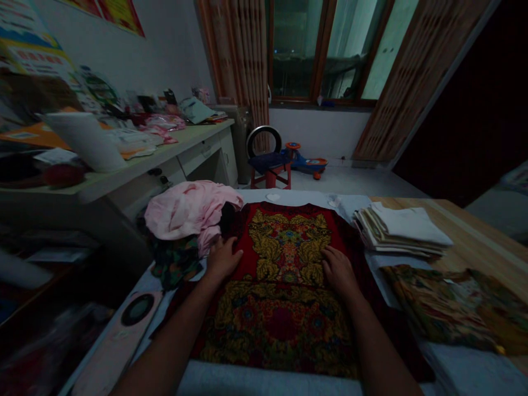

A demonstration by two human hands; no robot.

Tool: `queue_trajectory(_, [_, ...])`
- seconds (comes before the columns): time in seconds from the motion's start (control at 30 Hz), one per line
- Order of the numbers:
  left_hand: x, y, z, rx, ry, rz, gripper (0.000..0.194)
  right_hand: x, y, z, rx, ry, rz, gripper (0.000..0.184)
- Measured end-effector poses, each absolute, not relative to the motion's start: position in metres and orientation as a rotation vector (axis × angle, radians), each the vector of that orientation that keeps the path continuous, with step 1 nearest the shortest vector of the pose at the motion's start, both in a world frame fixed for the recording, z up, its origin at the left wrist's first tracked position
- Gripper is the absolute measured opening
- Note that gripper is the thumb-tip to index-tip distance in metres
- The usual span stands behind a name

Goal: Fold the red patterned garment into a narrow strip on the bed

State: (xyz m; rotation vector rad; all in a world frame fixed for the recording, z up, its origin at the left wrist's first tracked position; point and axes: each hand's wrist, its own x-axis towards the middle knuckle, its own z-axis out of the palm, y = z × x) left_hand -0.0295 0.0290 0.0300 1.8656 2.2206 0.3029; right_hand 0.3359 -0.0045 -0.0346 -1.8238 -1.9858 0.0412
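Nearest, the person's forearms reach in from the bottom of the frame to a red-and-gold patterned garment [282,291], which lies spread flat in the middle of the frame on a pale sheet [348,208]. The left hand [223,259] is open, palm down, with its fingers on the garment's left side, just beside a crumpled pink cloth [190,209]. The right hand [340,270] is also open and palm down, lying on the garment's right side and gripping nothing. Under the pink cloth, at the left, sits a bunched dark floral cloth [175,261]. At the lower left, a pale strip [111,352] carries a dark round ring [137,309], too unclear to name. To the right, a folded floral cloth [441,308] lies near the garment, and beyond it is a stack of folded clothes [402,231] on a wooden tabletop [466,231]. Farther off at the left, a long pale desk [124,176] holds a white paper roll [84,142] and assorted packets. Past the garment, a small chair with red legs [268,157] stands beside a blue ride-on toy [307,159]. At the far end are curtains [243,60] and a dark window [325,55]
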Motion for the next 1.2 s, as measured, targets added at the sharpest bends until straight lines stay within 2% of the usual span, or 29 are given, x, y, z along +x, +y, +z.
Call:
queue_trajectory(0.13, [0.005, 0.009, 0.029, 2.093, 2.388, 0.413, 0.053, 0.333, -0.004, -0.031, -1.839, -1.964, 0.075, 0.038])
queue_trajectory(0.3, [0.063, -0.022, 0.017, 2.551, 1.842, 0.472, 0.043, 0.329, -0.013, -0.015, -1.844, -1.972, 0.166, 0.04])
queue_trajectory(0.43, [0.09, -0.034, 0.003, 2.672, 1.47, 0.46, 0.049, 0.342, -0.04, 0.005, -1.874, -1.981, 0.166, 0.041])
queue_trajectory(0.63, [0.094, -0.036, -0.004, 2.693, 1.363, 0.402, 0.052, 0.376, -0.112, 0.017, -1.961, -1.881, 0.133, 0.028])
queue_trajectory(0.77, [0.102, -0.038, -0.002, 2.698, 1.381, 0.408, 0.046, 0.381, -0.142, 0.014, -2.024, -1.894, 0.04, 0.024])
queue_trajectory(0.93, [0.128, -0.046, 0.006, 2.788, 1.066, 0.426, 0.044, 0.371, -0.133, 0.01, -2.142, -1.868, -0.148, 0.036])
queue_trajectory(1.07, [0.156, -0.037, 0.014, 2.79, 0.861, 0.397, 0.038, 0.361, -0.115, 0.011, -2.381, -1.848, -0.129, 0.044])
queue_trajectory(1.2, [0.185, -0.011, 0.02, 2.745, 0.87, 0.35, 0.037, 0.357, -0.108, 0.014, -2.506, -1.826, -0.114, 0.045])
